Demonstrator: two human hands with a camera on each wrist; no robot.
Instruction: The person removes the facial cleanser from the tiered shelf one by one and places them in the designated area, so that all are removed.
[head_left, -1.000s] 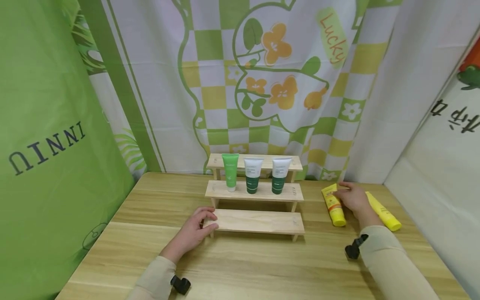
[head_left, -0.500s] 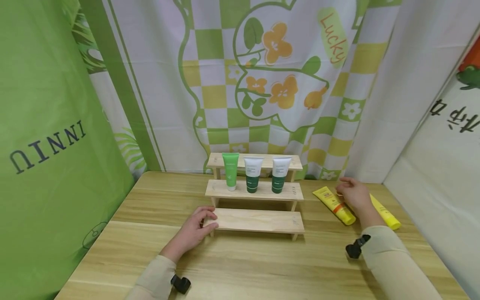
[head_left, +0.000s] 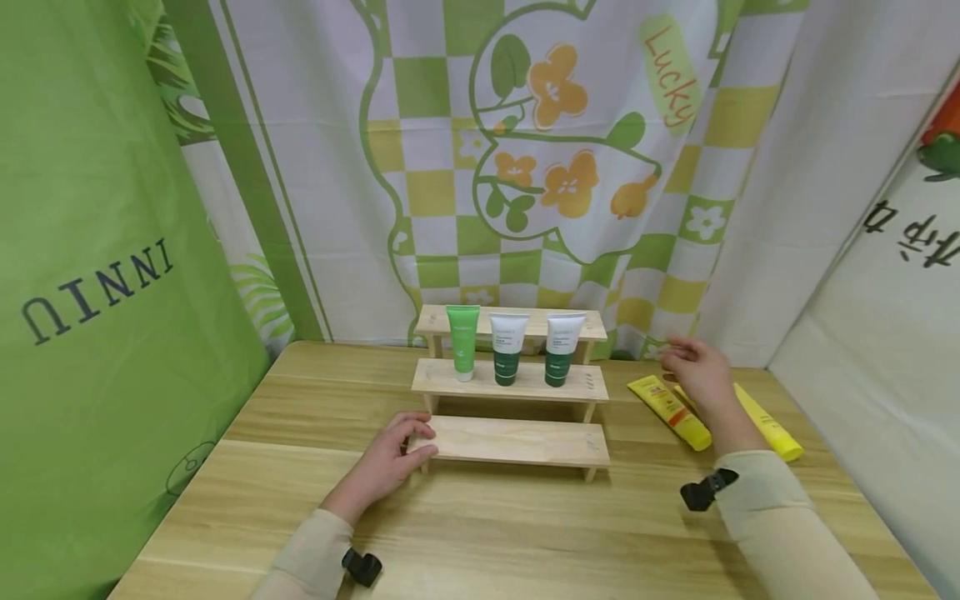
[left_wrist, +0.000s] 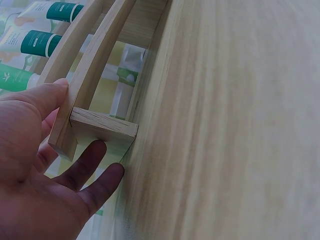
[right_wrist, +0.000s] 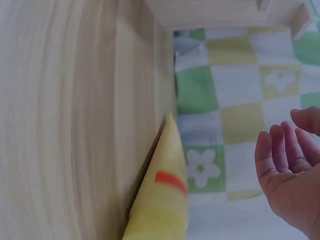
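Observation:
A three-step wooden display stand (head_left: 517, 440) stands on the table. My left hand (head_left: 393, 454) holds its lowest step by the left end; in the left wrist view the thumb lies on the board, with two fingers by the end leg. On the middle step one green tube (head_left: 463, 340) and two white-and-green tubes (head_left: 506, 350) stand upright on their caps. At the right, a yellow tube (head_left: 671, 412) with an orange band lies slanted on the table. My right hand (head_left: 703, 379) is raised over the yellow tubes, fingers loosely bent, holding nothing. Another yellow tube (head_left: 772, 425) lies partly behind my right wrist.
A patterned curtain (head_left: 435, 167) hangs right behind the table's back edge. Green cloth (head_left: 112, 333) borders the left side, and white printed cloth (head_left: 885, 333) the right. The wooden table (head_left: 487, 533) extends in front of the stand.
My right hand has let go of the banded yellow tube and risen up and to the left. That tube now lies more slanted, its cap farther right. My left hand has stayed put.

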